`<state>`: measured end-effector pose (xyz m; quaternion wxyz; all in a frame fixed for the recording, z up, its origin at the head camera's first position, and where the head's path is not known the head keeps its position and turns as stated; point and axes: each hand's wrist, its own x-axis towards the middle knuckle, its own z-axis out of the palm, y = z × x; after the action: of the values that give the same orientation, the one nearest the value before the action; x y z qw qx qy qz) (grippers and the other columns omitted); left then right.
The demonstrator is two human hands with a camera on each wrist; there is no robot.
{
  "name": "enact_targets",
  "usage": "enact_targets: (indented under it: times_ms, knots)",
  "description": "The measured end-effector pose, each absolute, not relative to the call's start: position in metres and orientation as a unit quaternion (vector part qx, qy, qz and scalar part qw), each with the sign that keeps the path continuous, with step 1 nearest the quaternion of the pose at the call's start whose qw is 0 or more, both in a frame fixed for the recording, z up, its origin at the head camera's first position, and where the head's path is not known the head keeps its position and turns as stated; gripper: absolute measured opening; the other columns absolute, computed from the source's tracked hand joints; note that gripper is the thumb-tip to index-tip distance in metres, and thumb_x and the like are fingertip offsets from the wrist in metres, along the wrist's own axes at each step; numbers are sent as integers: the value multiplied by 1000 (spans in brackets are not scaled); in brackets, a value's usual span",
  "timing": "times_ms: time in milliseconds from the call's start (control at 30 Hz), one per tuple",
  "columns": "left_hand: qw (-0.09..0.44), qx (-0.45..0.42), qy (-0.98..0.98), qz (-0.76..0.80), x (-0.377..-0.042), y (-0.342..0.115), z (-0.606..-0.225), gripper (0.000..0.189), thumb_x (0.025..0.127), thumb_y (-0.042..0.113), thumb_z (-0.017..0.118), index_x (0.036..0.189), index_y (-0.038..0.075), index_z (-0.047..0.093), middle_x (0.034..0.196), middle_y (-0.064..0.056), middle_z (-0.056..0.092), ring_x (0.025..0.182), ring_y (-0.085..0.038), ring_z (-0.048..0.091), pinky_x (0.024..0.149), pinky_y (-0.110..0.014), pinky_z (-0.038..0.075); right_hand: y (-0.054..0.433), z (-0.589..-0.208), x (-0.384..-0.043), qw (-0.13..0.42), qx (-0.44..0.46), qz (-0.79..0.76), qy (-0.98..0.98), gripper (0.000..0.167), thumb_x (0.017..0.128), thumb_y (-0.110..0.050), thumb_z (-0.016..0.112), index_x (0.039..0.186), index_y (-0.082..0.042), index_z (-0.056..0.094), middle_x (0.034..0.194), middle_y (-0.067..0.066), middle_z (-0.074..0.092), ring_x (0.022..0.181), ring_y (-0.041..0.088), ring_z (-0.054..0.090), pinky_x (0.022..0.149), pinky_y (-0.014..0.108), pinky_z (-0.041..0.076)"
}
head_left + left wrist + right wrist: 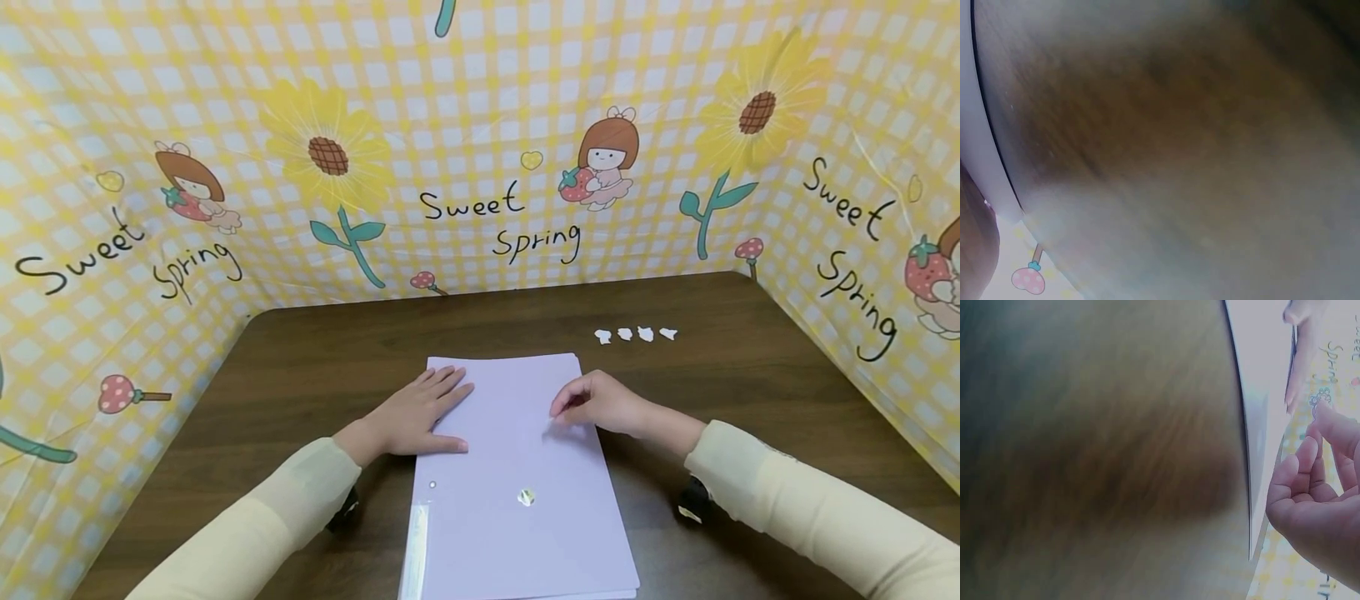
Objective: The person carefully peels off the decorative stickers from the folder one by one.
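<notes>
A pale lilac folder (502,467) lies on the dark wooden table. My left hand (423,412) rests flat on its upper left part, fingers spread. Over the folder's right side, my right hand (596,404) pinches a small clear sticker (1320,399) between thumb and index finger. The right wrist view shows a thin flower-like outline on that sticker. Nearer to me on the folder sits a small shiny sticker (527,497) with yellow and dark marks. In the left wrist view only a blurred edge of the left hand (975,244) shows, beside the folder (982,137).
Several small white paper scraps (625,334) form a row on the table (345,333) behind the folder, to the right. A yellow checked cloth (465,125) with printed flowers and lettering surrounds the table at the back and sides.
</notes>
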<state>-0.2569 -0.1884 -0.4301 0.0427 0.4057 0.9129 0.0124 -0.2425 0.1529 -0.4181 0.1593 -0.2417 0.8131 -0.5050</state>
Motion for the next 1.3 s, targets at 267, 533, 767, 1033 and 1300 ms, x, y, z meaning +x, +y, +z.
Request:
enact_targets:
  times_ms: [267,533,767,1033,1300]
  knots:
    - [41,406,913,11,-258,-189,-432,98,85,81,34,156,14,22,161,-12,13,147,-28,6,116,-46,5,173,-414,-255,133,-189,-504,832,12,84,-6,75,94,1,75,92,7,71,83,18,58,72,28,49]
    - [42,405,913,15,-256,-189,-431,98,86,80,36,156,13,23,161,-13,13,147,-29,7,116,-47,6,190,-412,-265,117,-143,-498,847,16,86,-14,76,97,-3,75,96,4,72,93,19,60,79,30,48]
    - [40,406,913,14,-257,-189,-431,98,85,80,35,156,13,23,161,-13,13,147,-29,8,116,-47,7,206,-413,-273,100,-129,-501,850,18,87,-16,75,99,-3,74,98,5,70,92,21,58,80,35,47]
    - [42,405,913,13,-257,-189,-432,98,85,80,34,156,13,22,161,-13,13,147,-29,7,116,-48,7,232,-409,-284,57,-91,-506,856,24,88,-15,74,102,3,69,98,10,65,90,20,55,80,35,48]
    - [38,406,913,10,-257,-189,-433,98,85,81,34,156,13,22,161,-13,13,147,-29,8,116,-48,7,263,-410,-297,32,-40,-508,860,28,90,-15,71,107,7,65,103,11,65,85,14,57,78,33,51]
